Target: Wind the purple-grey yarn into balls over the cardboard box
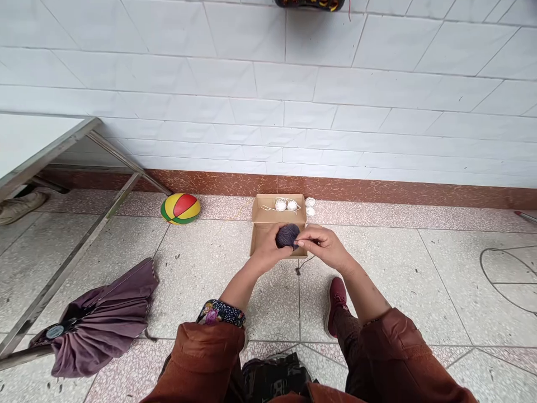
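My left hand [269, 247] is wrapped round the side of a dark purple-grey ball of yarn [287, 235]. At the ball's right side, my right hand [322, 245] pinches with thumb and forefinger; a strand of the yarn seems to be between them. A loose dark yarn end [298, 270] hangs below the right hand. Under both hands stands an open cardboard box [260, 230], its lid folded back toward the wall. Two small white yarn balls [286, 205] with loose strands lie on the lid. Two more white balls [310, 206] sit on the floor just right of it.
A red, yellow and green ball [180, 209] rests by the wall at left. Near it are a metal-legged table [62, 146] and a folded purple umbrella [104, 322]. My red shoe [337, 302] is close below the right hand. A wire loop [490, 280] lies far right.
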`<action>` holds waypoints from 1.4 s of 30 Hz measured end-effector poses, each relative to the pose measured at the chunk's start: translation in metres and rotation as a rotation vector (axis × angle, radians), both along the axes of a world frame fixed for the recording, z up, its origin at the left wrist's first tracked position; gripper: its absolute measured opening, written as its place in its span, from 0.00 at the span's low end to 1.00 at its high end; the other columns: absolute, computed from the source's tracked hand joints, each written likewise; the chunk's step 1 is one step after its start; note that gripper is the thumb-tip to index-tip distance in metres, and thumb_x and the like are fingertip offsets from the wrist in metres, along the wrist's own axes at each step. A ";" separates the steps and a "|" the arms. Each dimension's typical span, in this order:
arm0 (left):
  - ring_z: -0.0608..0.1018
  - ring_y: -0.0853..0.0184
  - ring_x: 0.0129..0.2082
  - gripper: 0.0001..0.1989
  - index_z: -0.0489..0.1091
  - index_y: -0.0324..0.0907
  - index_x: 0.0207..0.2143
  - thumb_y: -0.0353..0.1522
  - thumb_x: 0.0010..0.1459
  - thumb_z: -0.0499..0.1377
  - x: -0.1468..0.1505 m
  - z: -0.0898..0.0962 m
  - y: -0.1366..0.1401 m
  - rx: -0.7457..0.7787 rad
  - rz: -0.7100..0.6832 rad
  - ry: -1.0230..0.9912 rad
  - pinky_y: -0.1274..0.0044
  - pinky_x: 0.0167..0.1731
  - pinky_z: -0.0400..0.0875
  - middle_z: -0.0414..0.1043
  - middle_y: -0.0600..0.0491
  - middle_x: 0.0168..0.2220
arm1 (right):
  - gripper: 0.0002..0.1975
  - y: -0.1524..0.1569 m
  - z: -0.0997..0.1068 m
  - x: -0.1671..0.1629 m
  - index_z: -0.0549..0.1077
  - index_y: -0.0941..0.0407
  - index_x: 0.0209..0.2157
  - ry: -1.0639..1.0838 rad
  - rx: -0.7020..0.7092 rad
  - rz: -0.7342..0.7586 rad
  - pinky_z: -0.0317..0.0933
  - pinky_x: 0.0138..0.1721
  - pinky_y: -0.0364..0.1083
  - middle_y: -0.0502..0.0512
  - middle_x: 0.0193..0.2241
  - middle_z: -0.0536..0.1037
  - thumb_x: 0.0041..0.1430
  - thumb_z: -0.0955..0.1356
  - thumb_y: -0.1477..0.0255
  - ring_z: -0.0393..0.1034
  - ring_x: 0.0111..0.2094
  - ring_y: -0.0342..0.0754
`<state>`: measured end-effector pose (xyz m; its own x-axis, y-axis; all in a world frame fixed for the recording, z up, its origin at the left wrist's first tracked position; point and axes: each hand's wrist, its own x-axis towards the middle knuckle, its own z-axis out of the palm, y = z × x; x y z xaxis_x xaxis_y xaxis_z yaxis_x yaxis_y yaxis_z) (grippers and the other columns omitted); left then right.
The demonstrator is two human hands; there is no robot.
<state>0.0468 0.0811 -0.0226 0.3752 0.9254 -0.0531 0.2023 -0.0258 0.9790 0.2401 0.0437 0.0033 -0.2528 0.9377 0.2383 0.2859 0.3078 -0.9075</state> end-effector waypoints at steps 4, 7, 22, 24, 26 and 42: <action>0.70 0.52 0.56 0.35 0.65 0.45 0.58 0.30 0.45 0.65 -0.002 0.005 -0.006 -0.107 -0.336 -0.087 0.60 0.57 0.61 0.70 0.45 0.55 | 0.10 0.007 -0.009 0.007 0.79 0.51 0.33 -0.008 0.013 -0.126 0.63 0.40 0.48 0.52 0.30 0.76 0.62 0.69 0.61 0.70 0.34 0.48; 0.67 0.51 0.61 0.39 0.61 0.47 0.62 0.32 0.46 0.66 -0.002 0.007 -0.011 -0.256 -0.433 -0.372 0.60 0.59 0.59 0.66 0.46 0.61 | 0.11 0.011 -0.017 0.010 0.78 0.52 0.31 0.003 -0.042 -0.183 0.63 0.39 0.47 0.52 0.29 0.76 0.62 0.69 0.61 0.69 0.34 0.47; 0.76 0.62 0.45 0.26 0.70 0.43 0.50 0.31 0.47 0.66 -0.004 -0.006 0.008 -0.451 0.234 -0.649 0.70 0.47 0.69 0.75 0.50 0.45 | 0.08 0.003 -0.019 -0.006 0.76 0.54 0.35 -0.104 -0.071 0.034 0.62 0.35 0.44 0.51 0.32 0.78 0.65 0.66 0.68 0.70 0.32 0.45; 0.75 0.61 0.47 0.27 0.69 0.42 0.51 0.30 0.45 0.66 -0.003 -0.010 0.009 -0.358 0.239 -0.471 0.68 0.50 0.67 0.74 0.49 0.46 | 0.07 0.001 -0.014 -0.008 0.77 0.54 0.36 -0.050 -0.078 0.074 0.63 0.35 0.44 0.51 0.32 0.78 0.64 0.67 0.68 0.71 0.32 0.45; 0.73 0.58 0.52 0.30 0.69 0.43 0.52 0.29 0.43 0.66 -0.002 -0.012 0.008 -0.203 0.200 -0.263 0.65 0.55 0.64 0.72 0.48 0.49 | 0.07 0.000 -0.010 -0.007 0.78 0.53 0.36 -0.009 -0.061 0.065 0.64 0.36 0.45 0.52 0.33 0.79 0.64 0.68 0.67 0.72 0.33 0.45; 0.66 0.51 0.62 0.42 0.58 0.49 0.65 0.31 0.47 0.65 -0.007 0.003 -0.009 -0.342 -0.416 -0.587 0.61 0.59 0.59 0.65 0.46 0.61 | 0.09 0.012 -0.032 0.006 0.75 0.54 0.31 -0.069 -0.029 -0.229 0.62 0.35 0.45 0.51 0.28 0.76 0.64 0.66 0.66 0.70 0.31 0.47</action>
